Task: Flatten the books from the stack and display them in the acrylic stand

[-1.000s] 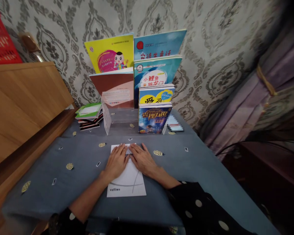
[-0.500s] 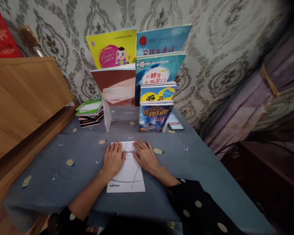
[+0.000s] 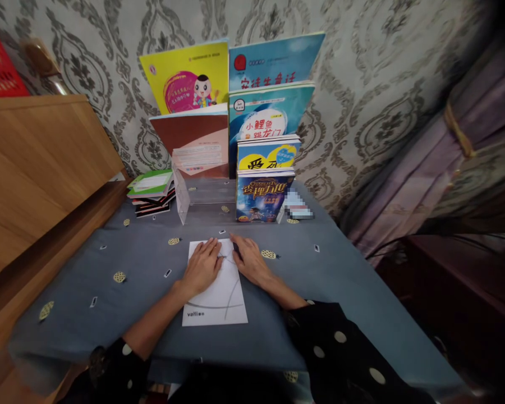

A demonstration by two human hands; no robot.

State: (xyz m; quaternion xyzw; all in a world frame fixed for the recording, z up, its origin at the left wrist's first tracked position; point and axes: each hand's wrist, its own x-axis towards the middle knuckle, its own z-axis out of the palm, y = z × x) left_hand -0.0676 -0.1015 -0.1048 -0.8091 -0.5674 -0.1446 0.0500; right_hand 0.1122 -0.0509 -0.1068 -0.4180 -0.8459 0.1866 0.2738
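A thin white booklet (image 3: pixel 219 306) with grey curved lines and "valli" printed near its lower edge lies on the cloth-covered table. My left hand (image 3: pixel 202 266) rests flat on its upper left part, fingers stretched out and covering some of the print. At the upper right edge of the booklet is my right hand (image 3: pixel 250 261), turned partly on its side. A dark gap shows between its thumb and forefinger; whether the fingertips touch the paper's edge is hard to see.
A clear book stand (image 3: pixel 182 199) behind the booklet holds several upright books, including a blue one (image 3: pixel 263 196) in front. To its left is a stack of small books (image 3: pixel 154 188). A wooden cabinet (image 3: pixel 46 163) borders the left side; a purple curtain (image 3: pixel 425 168) hangs at right.
My left hand has slid slightly right across the booklet. My right hand has moved off the page's face to its right edge and turned on its side. The view has shifted a little.
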